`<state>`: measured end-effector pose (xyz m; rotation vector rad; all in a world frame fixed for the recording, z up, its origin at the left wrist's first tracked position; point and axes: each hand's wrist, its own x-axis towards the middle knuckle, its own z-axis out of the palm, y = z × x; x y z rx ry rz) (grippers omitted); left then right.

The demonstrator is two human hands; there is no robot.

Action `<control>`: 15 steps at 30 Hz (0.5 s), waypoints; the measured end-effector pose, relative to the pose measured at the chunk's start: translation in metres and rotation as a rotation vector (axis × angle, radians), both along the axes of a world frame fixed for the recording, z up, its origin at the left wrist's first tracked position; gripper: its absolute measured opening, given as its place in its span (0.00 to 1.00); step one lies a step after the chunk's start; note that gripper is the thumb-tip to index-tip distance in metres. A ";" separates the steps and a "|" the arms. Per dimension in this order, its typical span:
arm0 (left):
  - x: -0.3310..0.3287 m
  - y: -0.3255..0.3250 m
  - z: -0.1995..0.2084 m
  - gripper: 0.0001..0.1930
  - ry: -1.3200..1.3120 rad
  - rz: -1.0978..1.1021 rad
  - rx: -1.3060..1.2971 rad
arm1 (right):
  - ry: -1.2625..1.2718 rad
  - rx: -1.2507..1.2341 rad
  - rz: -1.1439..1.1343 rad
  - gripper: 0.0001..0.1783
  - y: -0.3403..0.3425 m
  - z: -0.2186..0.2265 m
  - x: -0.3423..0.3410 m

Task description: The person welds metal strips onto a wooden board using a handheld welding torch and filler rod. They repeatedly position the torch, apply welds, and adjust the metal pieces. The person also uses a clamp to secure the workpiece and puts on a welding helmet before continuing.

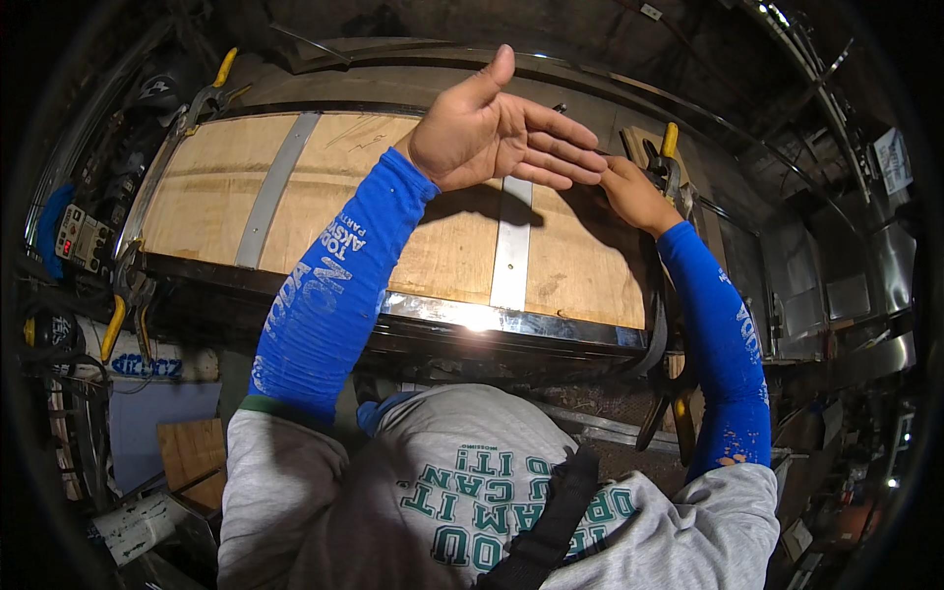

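Note:
My left hand (pixel 492 138) is raised above the workpiece, palm showing, its fingers stretched out to the right and its thumb up. It holds nothing. My right hand (pixel 637 197) meets the left fingertips, or overlaps them in this view. Its fingers point left, partly in shadow and partly hidden, and nothing shows in it. Beneath both hands lies a long plywood panel (pixel 364 236) inside a shiny metal frame (pixel 551 323). Two flat metal strips, a left one (pixel 278 192) and a right one (pixel 510 258), cross the panel. The hands' shadows fall on the wood.
Locking clamps with yellow handles grip the frame's ends: one handle at the far left (pixel 226 67), one at the near left (pixel 114 327), one at the far right (pixel 671 140). A control box (pixel 84 238) stands left. A white cylinder (pixel 147 359) lies below it.

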<state>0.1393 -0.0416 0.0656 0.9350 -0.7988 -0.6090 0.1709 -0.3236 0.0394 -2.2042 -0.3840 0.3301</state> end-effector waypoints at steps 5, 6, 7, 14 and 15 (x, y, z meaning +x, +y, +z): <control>-0.004 -0.001 0.003 0.59 0.032 0.012 0.001 | -0.034 -0.127 0.090 0.28 0.002 0.016 -0.004; -0.004 -0.001 0.003 0.59 0.035 0.011 -0.007 | -0.021 -0.125 0.089 0.27 0.003 0.018 -0.006; -0.003 0.000 0.003 0.59 0.035 0.011 -0.015 | -0.011 -0.124 0.090 0.27 0.004 0.020 -0.007; 0.002 0.006 0.006 0.62 -0.010 0.225 -0.213 | 0.022 0.019 0.004 0.30 0.009 0.017 -0.012; 0.002 0.008 0.008 0.62 -0.014 0.240 -0.217 | 0.024 -0.002 0.001 0.30 0.008 0.018 -0.011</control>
